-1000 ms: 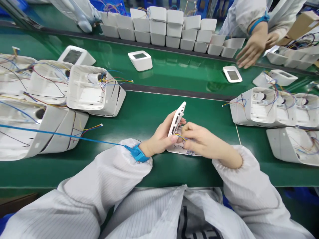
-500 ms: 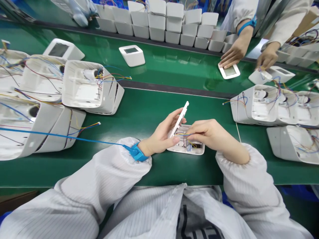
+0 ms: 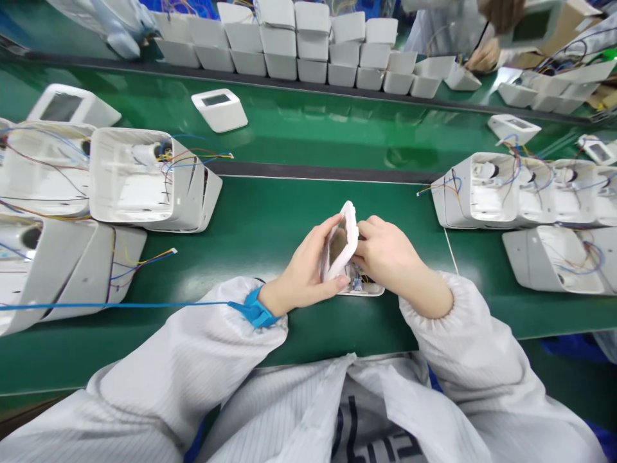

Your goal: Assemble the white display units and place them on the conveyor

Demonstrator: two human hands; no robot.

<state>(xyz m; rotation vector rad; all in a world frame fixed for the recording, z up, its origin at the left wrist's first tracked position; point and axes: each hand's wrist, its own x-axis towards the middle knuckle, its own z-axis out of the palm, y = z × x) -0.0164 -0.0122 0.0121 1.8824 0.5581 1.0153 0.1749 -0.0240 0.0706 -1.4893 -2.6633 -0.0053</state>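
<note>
My left hand [image 3: 308,267] grips a white cover [image 3: 345,241] with a window, tilted on edge with its front toward the left. Beneath it, a shallow white housing [image 3: 376,290] with wires and a small blue part inside lies on the green table. My right hand [image 3: 385,254] is closed at the cover's back, above the housing; its fingertips are hidden behind the cover's edge, so what they pinch cannot be made out. A blue wrist strap [image 3: 258,308] circles my left wrist.
White housings with loose wires stand at the left [image 3: 139,180] and right [image 3: 475,190]. A white device [image 3: 220,110] lies on the far green strip [image 3: 308,141]. Beyond it are stacked white shells [image 3: 313,45] and another person's hand [image 3: 483,56].
My left hand has turned the cover so that its window shows. My right hand has moved up against the cover's back. The other person's hands have left the far strip, and its framed device is gone.
</note>
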